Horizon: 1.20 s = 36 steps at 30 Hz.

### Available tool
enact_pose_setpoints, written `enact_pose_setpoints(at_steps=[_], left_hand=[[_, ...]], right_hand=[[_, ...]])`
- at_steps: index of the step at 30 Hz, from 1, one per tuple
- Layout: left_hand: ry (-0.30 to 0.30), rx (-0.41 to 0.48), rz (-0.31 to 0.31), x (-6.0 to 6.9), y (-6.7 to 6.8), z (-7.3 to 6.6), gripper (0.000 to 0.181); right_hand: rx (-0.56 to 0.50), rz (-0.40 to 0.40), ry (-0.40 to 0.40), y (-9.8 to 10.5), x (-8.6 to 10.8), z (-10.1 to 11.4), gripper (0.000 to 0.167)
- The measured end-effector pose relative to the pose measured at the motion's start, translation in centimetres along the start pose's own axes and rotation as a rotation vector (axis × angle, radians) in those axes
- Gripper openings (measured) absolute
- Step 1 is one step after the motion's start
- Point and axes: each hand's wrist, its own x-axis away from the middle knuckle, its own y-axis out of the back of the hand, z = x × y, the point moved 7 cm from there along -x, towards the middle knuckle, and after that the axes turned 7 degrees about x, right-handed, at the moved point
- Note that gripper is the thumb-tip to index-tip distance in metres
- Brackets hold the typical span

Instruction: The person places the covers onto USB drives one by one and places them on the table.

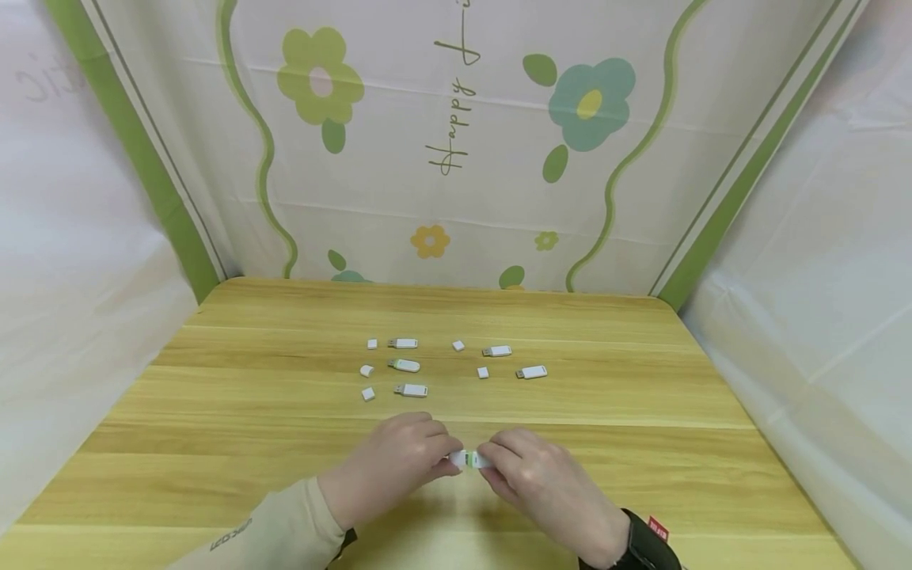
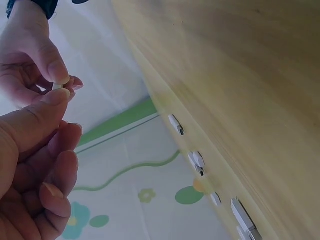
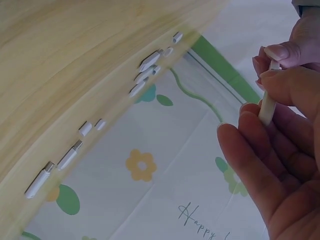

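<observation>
Between both hands, above the near part of the table, is a small white and green USB stick (image 1: 472, 459). The left hand (image 1: 402, 459) pinches its white cap (image 1: 457, 458) with thumb and finger. At the other end the right hand (image 1: 534, 483) pinches the white body (image 3: 267, 107), thumb against fingers. Cap and body lie in line; whether they touch is hidden by the fingertips. In the left wrist view the left hand (image 2: 37, 160) covers most of the stick.
Further back on the wooden table (image 1: 285, 443) lie several uncapped USB sticks, among them one with a green edge (image 1: 406, 365), and several loose white caps, one at the left (image 1: 367, 393). Patterned cloth (image 1: 399, 158) stands behind the table, with white cloth at both sides.
</observation>
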Motion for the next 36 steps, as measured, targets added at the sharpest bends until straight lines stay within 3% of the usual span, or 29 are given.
enact_pose_setpoints(at_steps=[4, 9, 15, 19, 22, 26, 30, 36], left_hand=[[-0.023, -0.016, -0.019, -0.07, -0.01, -0.14, 0.018], [-0.041, -0.010, -0.031, -0.21, -0.21, -0.20, 0.016], [-0.028, 0.017, -0.017, -0.37, -0.40, -0.12, 0.015], [-0.038, 0.021, -0.017, -0.48, -0.35, -0.20, 0.014], [-0.043, 0.031, -0.017, -0.54, -0.34, -0.19, 0.014], [-0.050, 0.050, -0.014, -0.64, -0.28, -0.11, 0.015], [-0.059, 0.050, -0.005, -0.82, -0.17, -0.12, 0.015], [-0.070, 0.030, 0.003, -1.02, -0.17, -0.07, 0.014]], right_hand=[[0.006, -0.009, 0.010, -0.04, 0.09, -0.03, 0.008], [0.020, -0.014, 0.023, -0.15, 0.08, -0.07, 0.024], [0.049, 0.003, 0.031, -0.23, -0.06, -0.05, 0.009], [0.072, 0.016, 0.041, -0.32, -0.21, 0.07, 0.028], [0.085, 0.015, 0.056, -0.32, -0.29, 0.18, 0.032], [0.088, 0.003, 0.080, -0.22, -0.33, 0.22, 0.008], [0.091, -0.005, 0.094, -0.14, -0.39, 0.22, 0.036], [0.104, -0.012, 0.099, -0.02, -0.56, 0.18, 0.039]])
